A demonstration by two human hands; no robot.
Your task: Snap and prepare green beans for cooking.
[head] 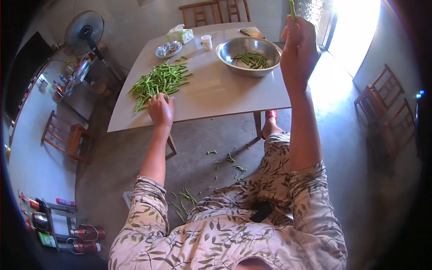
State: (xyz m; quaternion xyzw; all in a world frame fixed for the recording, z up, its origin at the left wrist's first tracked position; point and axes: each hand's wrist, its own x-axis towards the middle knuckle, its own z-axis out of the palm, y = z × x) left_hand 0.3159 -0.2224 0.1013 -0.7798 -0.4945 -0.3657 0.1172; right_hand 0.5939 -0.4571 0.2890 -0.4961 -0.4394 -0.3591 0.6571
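Note:
A heap of green beans (162,79) lies on the left part of the white table (209,98). My left hand (161,109) reaches to the near edge of this heap, its fingertips among the beans. Whether it has hold of one is hidden by the back of the hand. Raised high at the right, my right hand (299,50) is closed around a single green bean (292,9), which sticks up above the thumb. Just left of that hand in the picture stands a wide stainless steel basin (225,60), with cut bean pieces (253,60) at its bottom.
Behind the heap are a plastic-covered bowl (168,50), a tissue pack (180,35), a white cup (206,43) and a phone-like flat object (252,33). Bean scraps (240,167) litter the floor. A standing fan (85,33) and wooden chairs (379,96) surround the table.

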